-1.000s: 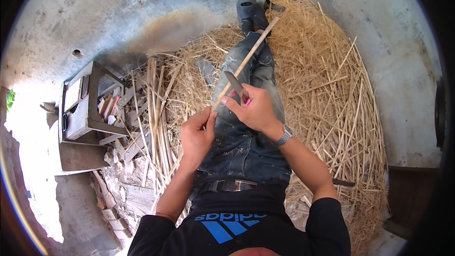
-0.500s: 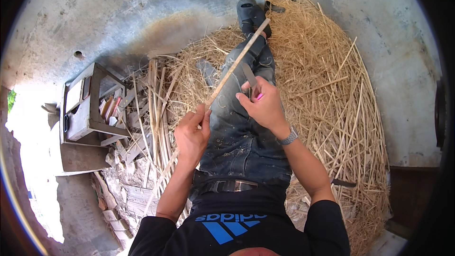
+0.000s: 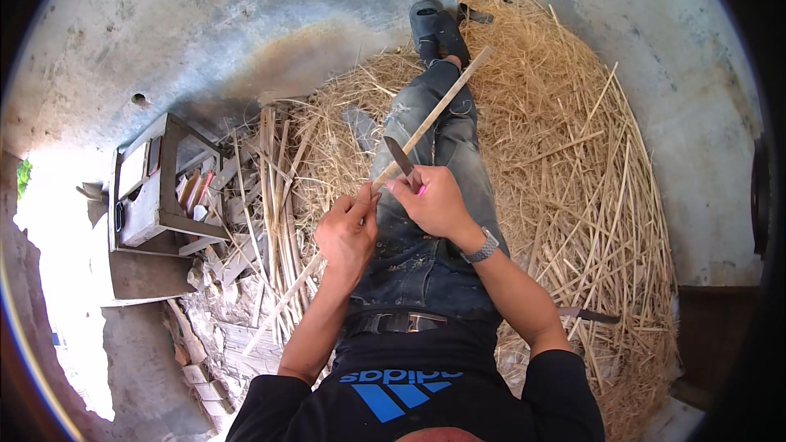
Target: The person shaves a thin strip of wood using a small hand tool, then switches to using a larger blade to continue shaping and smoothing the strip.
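My left hand (image 3: pixel 347 233) is closed round a long, flat bamboo strip (image 3: pixel 449 98). The strip slants up and right across my outstretched legs, and its other end passes back beneath my left forearm. In my right hand (image 3: pixel 438 206) is a knife (image 3: pixel 399 154) with a short, dark blade; a bit of pink shows in the grip, but most of the handle is covered by my fingers. The blade lies across the strip just beyond my left hand, and my right thumb is close to the strip. Whether the edge bites into it I cannot tell.
Pale shavings and thin strips (image 3: pixel 565 155) are heaped to the right and round my feet. Another dark blade (image 3: pixel 596 316) lies by my right elbow. On the left stand a small wooden cabinet (image 3: pixel 147 225) and several long slats (image 3: pixel 274 172). Grey walls (image 3: pixel 246 24) enclose the space.
My right hand has brought the knife left and down onto the strip. My left hand has shifted slightly right, and the strip's far end has swung right and a little lower.
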Available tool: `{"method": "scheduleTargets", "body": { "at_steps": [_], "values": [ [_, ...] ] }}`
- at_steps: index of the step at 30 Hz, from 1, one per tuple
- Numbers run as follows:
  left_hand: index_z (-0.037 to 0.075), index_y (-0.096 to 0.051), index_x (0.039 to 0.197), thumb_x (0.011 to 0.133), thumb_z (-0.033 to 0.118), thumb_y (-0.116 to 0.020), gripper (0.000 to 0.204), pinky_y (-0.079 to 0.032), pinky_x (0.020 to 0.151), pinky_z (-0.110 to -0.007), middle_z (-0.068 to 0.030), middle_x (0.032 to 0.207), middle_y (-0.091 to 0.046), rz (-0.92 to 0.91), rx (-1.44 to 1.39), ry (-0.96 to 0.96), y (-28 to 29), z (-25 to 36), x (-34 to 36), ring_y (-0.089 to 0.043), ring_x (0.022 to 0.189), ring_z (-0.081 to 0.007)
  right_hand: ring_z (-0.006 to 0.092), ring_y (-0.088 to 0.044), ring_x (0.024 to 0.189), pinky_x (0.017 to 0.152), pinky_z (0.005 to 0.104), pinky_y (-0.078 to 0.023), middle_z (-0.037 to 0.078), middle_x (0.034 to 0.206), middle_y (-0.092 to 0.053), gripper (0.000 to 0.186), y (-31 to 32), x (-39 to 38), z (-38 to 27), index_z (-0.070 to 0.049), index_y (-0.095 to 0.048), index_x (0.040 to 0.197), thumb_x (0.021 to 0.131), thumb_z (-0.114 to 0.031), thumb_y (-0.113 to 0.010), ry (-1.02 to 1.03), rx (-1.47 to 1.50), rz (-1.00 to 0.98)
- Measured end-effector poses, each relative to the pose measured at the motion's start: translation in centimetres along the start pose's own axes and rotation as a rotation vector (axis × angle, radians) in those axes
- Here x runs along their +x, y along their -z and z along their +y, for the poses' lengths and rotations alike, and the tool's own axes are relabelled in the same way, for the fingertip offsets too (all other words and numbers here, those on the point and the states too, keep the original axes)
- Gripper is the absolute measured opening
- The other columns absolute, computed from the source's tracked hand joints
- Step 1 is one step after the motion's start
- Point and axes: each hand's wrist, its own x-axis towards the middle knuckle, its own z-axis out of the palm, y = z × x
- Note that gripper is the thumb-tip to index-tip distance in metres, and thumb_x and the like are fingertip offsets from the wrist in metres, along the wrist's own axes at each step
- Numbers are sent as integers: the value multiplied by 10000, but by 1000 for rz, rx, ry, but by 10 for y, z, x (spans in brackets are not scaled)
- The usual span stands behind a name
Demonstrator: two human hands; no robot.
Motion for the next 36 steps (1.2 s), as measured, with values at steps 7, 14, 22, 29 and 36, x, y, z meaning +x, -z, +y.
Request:
{"method": "scheduleTargets", "body": {
  "at_steps": [7, 14, 22, 29, 36],
  "values": [
    [149, -830, 1138, 902, 194, -827, 241, -455, 483, -399, -59, 680, -595, 34, -45, 82, 0, -10, -4, -577, 493, -242, 33, -549, 586, 538, 233, -424, -10, 645, -621, 178, 41, 6, -3, 4, -665, 786, 899, -86, -769, -103, 210, 228],
    [137, -821, 1145, 883, 154, -831, 263, -443, 492, -389, -61, 677, -590, -2, -22, 24, 2, 3, -1, -569, 508, -226, 15, -479, 560, 510, 233, -363, -55, 625, -572, 244, 25, -6, -17, -17, -732, 971, 887, -213, -851, -81, -35, 94],
    [165, -828, 1120, 852, 178, -850, 269, -462, 492, -402, -46, 684, -602, 5, -8, -14, -4, 1, -6, -605, 522, -240, 35, -459, 594, 526, 275, -369, -39, 623, -552, 263, 3, -10, -2, 32, -723, 905, 889, -199, -847, -40, 27, -24],
    [167, -828, 1107, 862, 183, -844, 246, -474, 495, -407, -58, 689, -608, -44, -47, -10, -5, 6, -11, -619, 529, -256, 90, -520, 572, 545, 314, -419, 54, 615, -586, 171, 13, -12, -9, 9, -674, 851, 906, -130, -757, 43, 31, -28],
    [142, -821, 1086, 907, 232, -814, 201, -477, 515, -441, -97, 702, -620, -70, -13, 68, -4, -9, -6, -635, 556, -311, 58, -451, 563, 520, 285, -377, 4, 586, -513, 204, 22, -27, -26, -13, -579, 764, 878, -82, -734, 213, -33, -289]
  ]
}}
